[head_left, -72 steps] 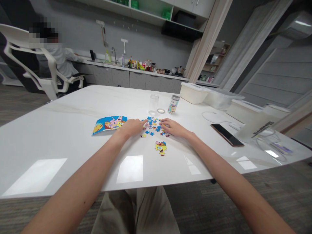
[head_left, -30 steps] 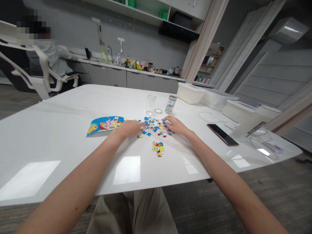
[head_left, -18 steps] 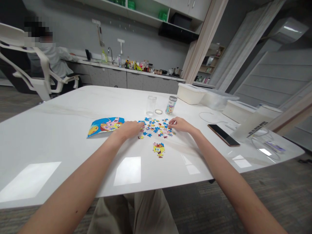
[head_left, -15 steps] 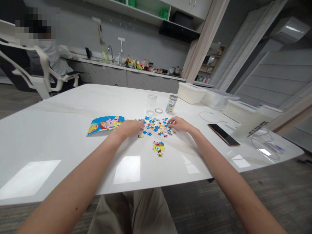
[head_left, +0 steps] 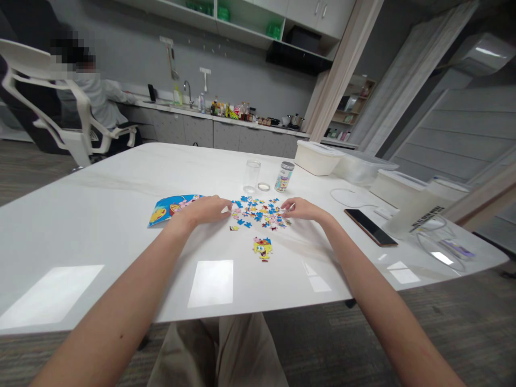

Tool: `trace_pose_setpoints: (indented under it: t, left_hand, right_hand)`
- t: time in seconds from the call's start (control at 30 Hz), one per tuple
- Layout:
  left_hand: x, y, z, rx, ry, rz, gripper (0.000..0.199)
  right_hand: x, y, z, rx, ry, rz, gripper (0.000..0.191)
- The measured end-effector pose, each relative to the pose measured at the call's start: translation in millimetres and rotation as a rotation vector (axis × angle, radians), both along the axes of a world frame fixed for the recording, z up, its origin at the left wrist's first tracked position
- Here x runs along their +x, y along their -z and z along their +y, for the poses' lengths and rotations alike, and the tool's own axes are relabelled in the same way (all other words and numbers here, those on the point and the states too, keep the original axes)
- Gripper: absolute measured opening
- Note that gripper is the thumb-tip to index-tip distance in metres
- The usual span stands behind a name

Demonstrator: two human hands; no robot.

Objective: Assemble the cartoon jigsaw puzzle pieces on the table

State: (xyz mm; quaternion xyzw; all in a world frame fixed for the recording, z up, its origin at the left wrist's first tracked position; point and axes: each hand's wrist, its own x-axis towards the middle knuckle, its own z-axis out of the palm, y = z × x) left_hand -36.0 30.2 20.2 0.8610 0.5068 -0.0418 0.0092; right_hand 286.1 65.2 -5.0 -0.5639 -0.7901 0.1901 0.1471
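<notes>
A loose heap of small jigsaw pieces [head_left: 258, 213], mostly blue with some yellow and pink, is spread on the white table. At its left edge is my left hand [head_left: 210, 209], thumb and fingers apart, partly covering a bright picture sheet [head_left: 162, 210]. My right hand [head_left: 300, 208] rests by the heap's right edge, its fingers curved and parted around a small gap; nothing shows in them. Nearer to me lies a joined cluster of pieces [head_left: 263, 249] forming a yellow cartoon figure.
Behind the heap stand a clear jar [head_left: 252, 176], a round lid [head_left: 263, 186] and a printed canister [head_left: 284, 177]. A phone [head_left: 370, 227], cables, a whitish translucent container [head_left: 419, 209] and storage boxes [head_left: 318, 157] occupy the right side. A person [head_left: 91, 97] sits at the far-left counter.
My left hand has drawn back a little to the left from the pieces, and its fingers have parted. The right hand has shifted slightly outward. The camera view has moved slightly.
</notes>
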Motion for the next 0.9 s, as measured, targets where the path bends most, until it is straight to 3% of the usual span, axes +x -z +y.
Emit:
trace_pose_setpoints:
  t: [0.27, 0.4, 0.57, 0.7, 0.9]
  left_hand:
    - [3.0, 14.0, 9.3, -0.052, 0.09, -0.178, 0.037]
    - [4.6, 16.4, 9.4, -0.076, 0.075, -0.196, 0.038]
    - [8.7, 8.8, 1.2, -0.087, 0.048, -0.211, 0.039]
    - [13.2, 1.8, -6.4, -0.106, 0.044, -0.253, 0.035]
    - [21.4, 0.2, -7.2, -0.209, 0.026, -0.428, 0.021]
  right_hand:
    - [-4.2, 4.1, -0.7, -0.019, -0.187, 0.079, 0.025]
    - [-12.2, 4.2, -3.1, 0.023, -0.167, 0.105, 0.025]
    - [-13.4, 4.3, -3.5, 0.061, -0.094, 0.11, 0.026]
    - [-11.3, 6.4, -1.1, 0.001, 0.035, 0.114, 0.02]
    - [-9.7, 9.8, 1.4, -0.092, 0.002, 0.258, 0.024]
